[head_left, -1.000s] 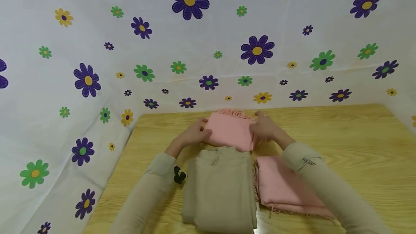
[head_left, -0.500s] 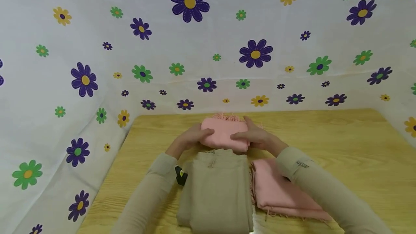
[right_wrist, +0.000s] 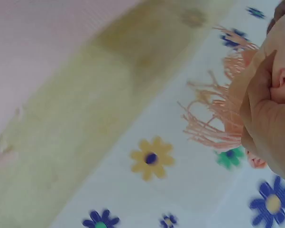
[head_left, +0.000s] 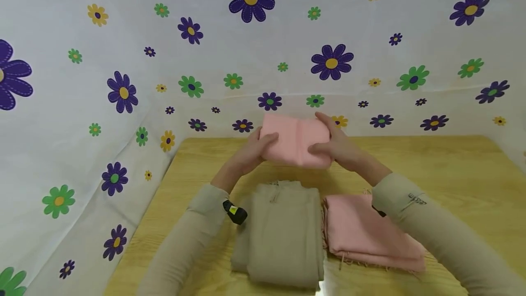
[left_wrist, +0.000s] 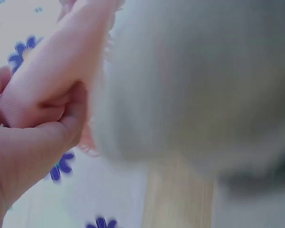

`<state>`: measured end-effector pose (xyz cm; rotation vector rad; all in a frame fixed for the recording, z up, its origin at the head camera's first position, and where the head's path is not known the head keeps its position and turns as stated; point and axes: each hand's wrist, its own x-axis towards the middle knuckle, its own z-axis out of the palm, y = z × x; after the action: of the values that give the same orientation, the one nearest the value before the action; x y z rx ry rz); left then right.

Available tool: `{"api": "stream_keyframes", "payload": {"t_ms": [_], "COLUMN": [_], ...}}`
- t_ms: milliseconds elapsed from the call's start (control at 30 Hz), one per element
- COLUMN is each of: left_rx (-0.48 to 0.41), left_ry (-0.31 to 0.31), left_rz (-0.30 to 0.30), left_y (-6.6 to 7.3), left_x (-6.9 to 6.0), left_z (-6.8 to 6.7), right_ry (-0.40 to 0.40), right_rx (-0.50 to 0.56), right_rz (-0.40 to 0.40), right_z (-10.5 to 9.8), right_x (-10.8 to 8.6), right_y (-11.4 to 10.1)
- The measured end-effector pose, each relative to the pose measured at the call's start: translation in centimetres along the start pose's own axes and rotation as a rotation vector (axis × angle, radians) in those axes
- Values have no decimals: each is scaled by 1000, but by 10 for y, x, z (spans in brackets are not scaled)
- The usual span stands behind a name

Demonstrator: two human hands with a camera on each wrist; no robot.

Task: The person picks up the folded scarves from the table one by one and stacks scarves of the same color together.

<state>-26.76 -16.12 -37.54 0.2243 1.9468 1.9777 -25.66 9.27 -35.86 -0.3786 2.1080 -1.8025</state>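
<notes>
A folded pink fringed cloth (head_left: 287, 143) is held up above the far part of the table, with its underside hidden in the head view. The left hand (head_left: 250, 152) grips its left end, thumb on the near face. At the other end the right hand (head_left: 343, 147) holds it the same way. Pink fringe (right_wrist: 216, 114) hangs from the cloth in the right wrist view. Nearer the person lies a stack of folded beige cloth (head_left: 285, 236). To its right is a second folded pink cloth (head_left: 365, 232), partly covered by the right sleeve.
The wood-grain table (head_left: 444, 182) runs back to a white flower-printed sheet (head_left: 370, 26) that hangs behind and at the sides. A black wrist device (head_left: 235, 212) sits by the left cuff, close to the beige stack.
Both hands have lifted the folded pink cloth off the table and tilted it. It was lying behind the beige stack. The stack and the second pink cloth stay in place.
</notes>
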Motion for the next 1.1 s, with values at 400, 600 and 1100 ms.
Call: {"api": "stream_keyframes", "payload": {"t_ms": [400, 600, 1100], "left_rx": [-93, 279, 1062], "left_ry": [45, -23, -155], "left_rz": [148, 221, 102], "left_y": [38, 36, -12], "left_x": [-20, -30, -10], "left_z": [68, 90, 127], "right_ry": [9, 3, -3], "right_rx": [64, -126, -571], "right_rz": [-131, -65, -3], "right_z": [-46, -58, -68], "right_x": [-87, -119, -112], "right_y": [-24, -12, 52]}}
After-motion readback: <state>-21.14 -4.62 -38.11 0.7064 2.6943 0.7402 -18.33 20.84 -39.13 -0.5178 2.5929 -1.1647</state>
